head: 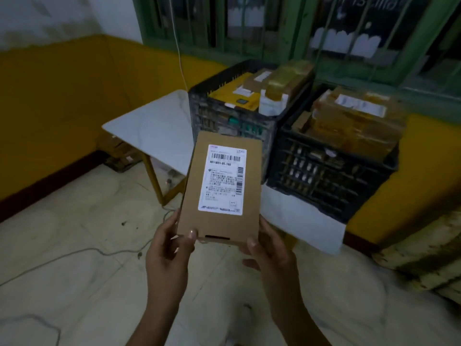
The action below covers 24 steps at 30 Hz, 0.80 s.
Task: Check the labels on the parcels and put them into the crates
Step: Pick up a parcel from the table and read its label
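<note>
Two black crates (224,121) (324,176) on white table (154,131)

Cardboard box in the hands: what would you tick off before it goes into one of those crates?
1. Grip: left hand and right hand both hold the box at its near end: ok.
2. Label faces up toward the camera: ok.
3. Label's small print readable: cannot tell, blurred.
4. Room in left crate: cannot tell; parcels reach its rim.
5. Room in right crate: not ok; parcels are heaped above the rim.
6. Which crate matches the label: cannot tell.
</note>
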### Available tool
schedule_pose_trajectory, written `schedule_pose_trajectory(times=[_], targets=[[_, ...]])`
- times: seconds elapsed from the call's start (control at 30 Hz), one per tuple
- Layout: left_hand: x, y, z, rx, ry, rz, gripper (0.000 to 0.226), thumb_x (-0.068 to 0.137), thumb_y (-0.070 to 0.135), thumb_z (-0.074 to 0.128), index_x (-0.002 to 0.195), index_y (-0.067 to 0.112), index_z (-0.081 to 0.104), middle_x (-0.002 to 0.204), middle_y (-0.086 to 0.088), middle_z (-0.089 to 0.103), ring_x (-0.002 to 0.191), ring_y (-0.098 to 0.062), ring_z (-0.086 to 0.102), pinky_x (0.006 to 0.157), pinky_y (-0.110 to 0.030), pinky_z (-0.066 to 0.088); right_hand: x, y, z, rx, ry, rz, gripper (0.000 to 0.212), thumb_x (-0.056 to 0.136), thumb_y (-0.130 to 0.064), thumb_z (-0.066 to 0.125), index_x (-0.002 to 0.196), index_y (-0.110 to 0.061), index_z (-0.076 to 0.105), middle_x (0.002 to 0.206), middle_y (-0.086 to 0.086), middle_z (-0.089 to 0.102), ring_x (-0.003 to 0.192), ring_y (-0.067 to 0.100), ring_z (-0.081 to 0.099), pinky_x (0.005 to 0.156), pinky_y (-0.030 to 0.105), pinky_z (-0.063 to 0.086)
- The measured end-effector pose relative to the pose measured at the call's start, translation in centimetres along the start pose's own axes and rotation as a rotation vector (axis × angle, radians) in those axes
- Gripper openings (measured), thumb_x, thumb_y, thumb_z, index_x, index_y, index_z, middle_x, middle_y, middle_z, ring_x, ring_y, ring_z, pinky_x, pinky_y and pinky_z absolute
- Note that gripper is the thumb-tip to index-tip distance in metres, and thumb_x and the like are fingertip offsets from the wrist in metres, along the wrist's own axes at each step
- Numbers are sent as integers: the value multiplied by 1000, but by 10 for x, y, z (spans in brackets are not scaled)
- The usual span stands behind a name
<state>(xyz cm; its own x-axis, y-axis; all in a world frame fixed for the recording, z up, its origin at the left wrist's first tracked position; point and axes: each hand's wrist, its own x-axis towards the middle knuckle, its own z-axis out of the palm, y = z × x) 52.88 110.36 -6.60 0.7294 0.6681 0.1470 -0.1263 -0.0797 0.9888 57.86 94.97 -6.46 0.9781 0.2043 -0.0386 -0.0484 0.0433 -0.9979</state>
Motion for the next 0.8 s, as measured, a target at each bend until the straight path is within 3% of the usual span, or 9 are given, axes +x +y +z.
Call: schedule_pose_trajectory(times=[0.13,0.23,0.33,0.4,0.43,0.5,0.6,0.7,0.8], targets=[[106,14,40,-50,30,45,37,80,31,61,117,36,60,99,11,71,89,-10,68,64,-17,55,101,-30,17,-19,-17,-84,38,83,-33,60,119,-43,51,90,-17,74,82,6,69,65,18,54],[171,19,67,-90,16,65,32,83,24,61,114,32,61,96,4,71,87,-13,69,67,-21,56,167,-49,24,-50,-12,-162,41,90,-20,58,128,-31,50,96,-18,73,87,6,69,70,15,52],[228,22,91,-144,-6,63,30,86,21,62,116,25,64,104,-2,70,89,-16,70,69,-23,56,222,-63,29,-82,-33,-204,46,85,-28,58,129,-35,47,113,-9,69,98,7,67,79,21,54],[270,22,110,-170,-44,50,31,88,16,62,119,21,63,107,-4,69,94,-20,69,74,-28,57,261,-69,32,-125,-26,-226,47,88,-22,60,132,-32,45,116,-8,66,104,4,64,87,27,54],[292,22,121,-167,-60,53,33,89,13,62,122,17,62,107,-4,69,96,-22,69,76,-31,58,280,-72,34,-171,-16,-246,49,90,-18,61,133,-34,43,117,-10,64,105,-1,61,89,23,52],[336,23,142,-158,-99,62,37,89,11,63,126,12,60,106,-4,70,97,-22,68,80,-34,57,320,-81,40,-316,10,-278,53,91,-22,62,136,-38,37,129,-13,54,113,-7,53,91,15,46],[410,22,178,-202,-183,50,40,89,12,64,129,10,58,105,2,71,96,-12,69,76,-25,57,387,-101,49,-739,64,-331,60,92,-38,58,146,-28,32,149,-5,34,131,9,36,105,26,35],[493,11,226,-217,-264,-60,38,89,13,64,127,7,57,93,6,70,82,-4,69,64,-16,54,461,-122,57,-1072,108,-356,53,93,-30,59,141,-17,42,144,9,38,127,25,40,103,33,36],[562,-6,279,-60,-433,-121,35,92,10,60,125,0,56,99,-6,67,78,-7,66,59,-17,52,529,-130,62,-1384,172,-235,44,94,-32,55,134,-18,47,136,12,44,123,29,42,106,37,30]])
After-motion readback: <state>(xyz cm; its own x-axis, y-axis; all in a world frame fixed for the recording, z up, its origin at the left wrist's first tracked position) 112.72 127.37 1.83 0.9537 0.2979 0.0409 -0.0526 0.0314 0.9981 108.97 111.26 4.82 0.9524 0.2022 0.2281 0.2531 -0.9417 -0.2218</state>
